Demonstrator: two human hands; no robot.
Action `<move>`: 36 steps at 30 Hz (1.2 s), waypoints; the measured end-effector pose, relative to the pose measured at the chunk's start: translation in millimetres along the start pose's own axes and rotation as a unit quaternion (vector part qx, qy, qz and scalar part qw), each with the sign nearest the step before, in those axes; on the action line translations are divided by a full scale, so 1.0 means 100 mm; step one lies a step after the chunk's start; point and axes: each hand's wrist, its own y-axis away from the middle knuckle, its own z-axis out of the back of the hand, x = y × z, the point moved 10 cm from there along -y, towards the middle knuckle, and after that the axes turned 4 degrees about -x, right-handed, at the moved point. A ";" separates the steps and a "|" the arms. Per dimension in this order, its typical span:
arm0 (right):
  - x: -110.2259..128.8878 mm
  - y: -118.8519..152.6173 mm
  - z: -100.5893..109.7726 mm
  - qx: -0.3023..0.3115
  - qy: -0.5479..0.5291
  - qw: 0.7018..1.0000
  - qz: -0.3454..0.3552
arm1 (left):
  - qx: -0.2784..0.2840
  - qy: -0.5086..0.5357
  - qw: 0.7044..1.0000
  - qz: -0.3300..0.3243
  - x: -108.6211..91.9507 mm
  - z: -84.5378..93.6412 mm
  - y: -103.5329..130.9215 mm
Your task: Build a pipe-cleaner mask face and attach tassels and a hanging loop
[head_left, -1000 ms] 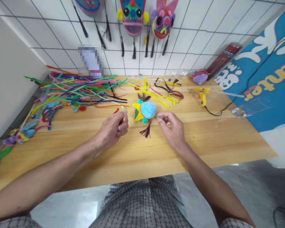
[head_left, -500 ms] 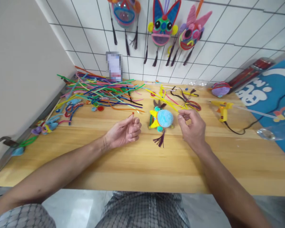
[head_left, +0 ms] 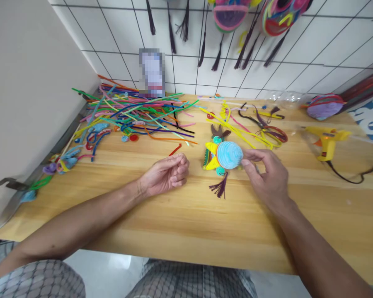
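Observation:
A small mask ornament (head_left: 229, 155) lies on the table in front of me, its domed back wound in light blue pipe cleaner. Yellow points, teal coiled discs and dark tassels stick out from it. The thumb and forefinger of my right hand (head_left: 267, 174) pinch the right edge of the blue dome. To its left, my left hand (head_left: 169, 171) rests with curled fingers, thumb pressed against them; whatever may be inside is hidden. Just beyond that hand lies a short red pipe cleaner piece (head_left: 175, 149).
Many coloured pipe cleaners (head_left: 136, 111) are heaped at the back left. A yellow glue gun (head_left: 328, 142) with a cord stands at the right, near a purple wound piece (head_left: 325, 107). Finished masks (head_left: 230, 16) with tassels hang on the tiled wall. A blurred phone-like rectangle (head_left: 152, 72) leans there.
My right hand has moved in and now touches the blue dome. My left hand has shifted slightly, uncovering more of the red piece. The view has tilted down and swung left.

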 end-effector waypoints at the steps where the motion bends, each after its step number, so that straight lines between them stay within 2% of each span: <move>1: -0.01 0.01 0.01 -0.002 0.001 1.000 -0.005 | -0.001 -0.006 1.000 -0.002 0.00 0.00 0.00; 8: 0.00 0.02 0.07 -0.013 0.003 1.000 -0.015 | -0.020 -0.002 1.000 -0.005 0.00 0.04 0.00; 13: -0.05 0.03 0.07 -0.017 -0.006 0.999 -0.028 | -0.095 0.032 0.994 -0.047 -0.14 0.27 -0.05; 16: -0.07 0.03 0.00 0.002 -0.006 1.000 -0.023 | -0.126 0.000 0.988 -0.090 -0.21 0.35 -0.04; 18: -0.05 0.04 -0.09 0.033 -0.011 0.999 -0.006 | -0.115 -0.038 0.989 -0.090 -0.19 0.33 -0.04; 21: -0.04 0.05 -0.25 0.090 -0.021 0.996 0.013 | -0.078 -0.067 0.994 -0.046 -0.08 0.28 -0.07; 27: -0.04 0.04 -0.46 0.158 -0.021 0.987 -0.003 | -0.051 -0.073 0.995 -0.044 -0.05 0.25 -0.11; 31: -0.11 0.00 -0.47 0.136 -0.053 0.987 -0.067 | -0.029 -0.094 0.994 -0.049 -0.03 0.20 -0.11; 36: -0.25 -0.05 -0.30 0.049 -0.150 0.977 -0.143 | -0.017 -0.114 0.991 -0.063 -0.01 0.21 -0.12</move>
